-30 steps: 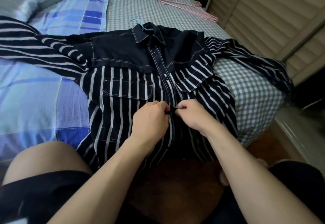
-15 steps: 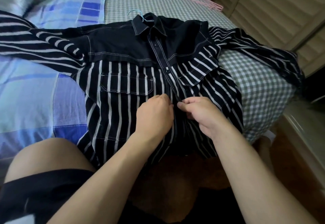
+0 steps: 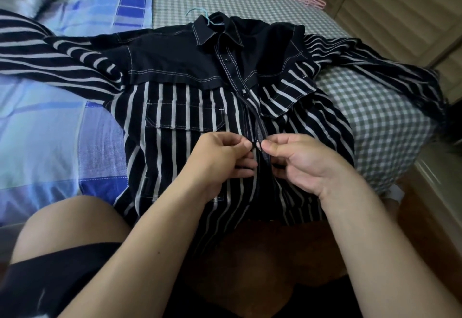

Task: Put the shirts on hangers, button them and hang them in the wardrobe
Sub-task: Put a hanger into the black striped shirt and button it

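Button [image 3: 255, 144] sits between both thumbs, left hand [image 3: 220, 160] and right hand [image 3: 297, 160] pinching the shirt [image 3: 185, 147] placket edges, which run straight away from the fingers toward the collar.

We see both forearms bare from the lower frame edge to the wrists, with no sleeves, watch or bracelet showing. The left hand [image 3: 222, 154] and right hand [image 3: 297, 160] carry no gloves, and we find no rings on the fingers that show. The fingernails are short and unpainted. At lower left, a bare left thigh [image 3: 72, 222] emerges from black shorts [image 3: 50, 282], whose hem runs straight across it. Dark fabric also fills the lower right corner, too dim to identify.
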Available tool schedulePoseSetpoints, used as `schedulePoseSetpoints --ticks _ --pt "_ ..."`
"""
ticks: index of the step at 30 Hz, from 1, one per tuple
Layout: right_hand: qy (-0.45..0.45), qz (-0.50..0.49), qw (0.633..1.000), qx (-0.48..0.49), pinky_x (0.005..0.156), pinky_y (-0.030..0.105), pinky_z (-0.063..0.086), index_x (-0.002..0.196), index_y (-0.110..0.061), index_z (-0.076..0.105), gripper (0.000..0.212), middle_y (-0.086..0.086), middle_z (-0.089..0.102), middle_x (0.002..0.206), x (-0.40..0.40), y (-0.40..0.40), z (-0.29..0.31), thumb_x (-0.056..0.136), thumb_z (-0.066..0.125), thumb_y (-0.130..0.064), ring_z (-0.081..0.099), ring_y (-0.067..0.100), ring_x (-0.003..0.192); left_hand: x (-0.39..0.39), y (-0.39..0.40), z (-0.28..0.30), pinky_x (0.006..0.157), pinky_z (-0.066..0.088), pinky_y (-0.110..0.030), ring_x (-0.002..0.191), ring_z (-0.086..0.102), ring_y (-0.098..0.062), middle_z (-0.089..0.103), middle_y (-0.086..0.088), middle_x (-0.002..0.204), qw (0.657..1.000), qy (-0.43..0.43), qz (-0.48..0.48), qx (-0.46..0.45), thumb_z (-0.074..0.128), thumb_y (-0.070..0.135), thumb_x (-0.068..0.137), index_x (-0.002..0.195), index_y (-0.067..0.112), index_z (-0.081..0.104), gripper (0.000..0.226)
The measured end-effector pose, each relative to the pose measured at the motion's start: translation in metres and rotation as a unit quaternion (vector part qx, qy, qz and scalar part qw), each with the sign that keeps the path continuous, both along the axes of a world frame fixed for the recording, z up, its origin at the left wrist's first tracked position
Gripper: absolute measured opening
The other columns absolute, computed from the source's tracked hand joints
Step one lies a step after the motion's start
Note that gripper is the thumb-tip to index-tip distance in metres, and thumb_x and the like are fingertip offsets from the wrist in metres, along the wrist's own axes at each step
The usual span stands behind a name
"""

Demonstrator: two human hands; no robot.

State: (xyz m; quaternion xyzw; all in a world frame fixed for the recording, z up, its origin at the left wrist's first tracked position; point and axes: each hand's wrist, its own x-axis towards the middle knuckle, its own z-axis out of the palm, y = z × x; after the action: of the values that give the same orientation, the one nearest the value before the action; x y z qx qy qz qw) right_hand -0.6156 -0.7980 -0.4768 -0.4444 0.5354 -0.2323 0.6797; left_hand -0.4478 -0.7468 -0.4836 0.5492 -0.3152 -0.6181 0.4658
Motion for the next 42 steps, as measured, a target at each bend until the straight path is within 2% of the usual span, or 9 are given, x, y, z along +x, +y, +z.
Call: schedulePoseSetpoints --ticks 6,13,18,20,24,28,34,38,42 --pt "-0.006 0.005 1.0 -0.008 0.081 0.029 0.054 0.094 -0.014 0.074 0.01 0.002 0.075 0.087 -0.002 0.003 -0.003 0.096 0.064 -0.012 0.07 0.012 0.082 0.001 -0.002 -0.003 0.06 0.056 -0.026 0.063 0.068 -0.014 0.071 -0.003 0.071 0.991 -0.121 -0.024 -0.047 0.065 0.01 0.099 0.088 0.009 0.071 0.012" --pt "-0.009 -0.002 1.0 0.007 0.097 0.038 0.051 0.1 -0.012 0.075 0.01 0.012 0.073 0.103 -0.002 0.003 -0.002 0.093 0.068 -0.013 0.067 0.021 0.096 0.001 -0.004 -0.004 0.061 0.057 -0.03 0.064 0.069 -0.015 0.07 -0.001 0.07 0.987 -0.146 -0.032 -0.054 0.065 0.012 0.099 0.088 0.008 0.071 0.013" --pt "-0.002 -0.036 0.999 0.001 0.077 0.027 0.055 0.098 -0.013 0.07 0.009 -0.002 0.071 0.078 0.002 0.006 -0.004 0.092 0.07 -0.007 0.066 0.009 0.072 -0.002 -0.007 -0.008 0.059 0.06 -0.034 0.066 0.073 -0.027 0.072 -0.007 0.07 0.975 -0.208 -0.026 -0.07 0.065 0.013 0.099 0.084 0.01 0.071 0.017" --pt "0.003 -0.048 0.999 -0.005 0.079 0.027 0.056 0.099 -0.013 0.07 0.012 -0.002 0.071 0.079 0.003 0.008 -0.006 0.09 0.071 -0.006 0.066 0.009 0.072 -0.002 -0.008 -0.01 0.061 0.063 -0.037 0.071 0.074 -0.03 0.073 -0.008 0.071 0.97 -0.229 -0.025 -0.077 0.065 0.015 0.099 0.083 0.014 0.071 0.017" --pt "0.007 -0.039 0.999 -0.01 0.089 0.031 0.058 0.109 -0.009 0.069 0.021 0.005 0.077 0.091 0.002 0.011 -0.004 0.092 0.065 0.002 0.072 0.014 0.084 -0.002 -0.01 -0.016 0.068 0.063 -0.043 0.066 0.072 -0.015 0.072 0.002 0.067 0.946 -0.305 -0.018 -0.107 0.066 0.02 0.097 0.076 0.025 0.073 0.022" --pt "-0.003 -0.037 0.999 -0.002 0.088 0.032 0.058 0.112 -0.006 0.069 0.023 0.008 0.077 0.095 0.002 0.013 -0.002 0.093 0.062 0.004 0.072 0.015 0.086 -0.002 -0.01 -0.017 0.065 0.06 -0.04 0.065 0.068 -0.019 0.07 0.002 0.066 0.943 -0.314 -0.017 -0.114 0.065 0.022 0.097 0.072 0.025 0.073 0.026" --pt "0.099 -0.109 0.985 -0.088 0.075 0.03 0.061 0.087 -0.018 0.076 0.012 0.0 0.076 0.079 0.027 0.025 -0.006 0.093 0.068 -0.011 0.07 0.012 0.075 -0.009 -0.009 -0.017 0.043 0.03 -0.014 0.042 0.044 -0.003 0.058 0.006 0.053 0.946 -0.309 0.014 -0.095 0.057 0.023 0.097 0.068 0.023 0.067 0.031" --pt "0.19 -0.147 0.951 -0.196 0.077 0.034 0.062 0.086 -0.025 0.074 0.006 -0.004 0.074 0.08 0.041 0.035 -0.018 0.091 0.073 -0.028 0.072 0.011 0.078 -0.013 -0.007 -0.019 0.056 0.038 -0.022 0.052 0.054 -0.004 0.066 0.005 0.061 0.95 -0.29 0.058 -0.099 0.067 0.037 0.094 0.077 0.021 0.072 0.024" --pt "0.261 -0.127 0.919 -0.266 0.072 0.027 0.057 0.085 -0.025 0.07 0.006 -0.008 0.068 0.078 0.044 0.035 -0.018 0.088 0.075 -0.023 0.064 0.005 0.073 -0.016 -0.008 -0.025 0.063 0.047 -0.03 0.068 0.063 -0.014 0.067 0.003 0.069 0.949 -0.279 0.114 -0.095 0.07 0.03 0.094 0.076 0.023 0.066 0.02"
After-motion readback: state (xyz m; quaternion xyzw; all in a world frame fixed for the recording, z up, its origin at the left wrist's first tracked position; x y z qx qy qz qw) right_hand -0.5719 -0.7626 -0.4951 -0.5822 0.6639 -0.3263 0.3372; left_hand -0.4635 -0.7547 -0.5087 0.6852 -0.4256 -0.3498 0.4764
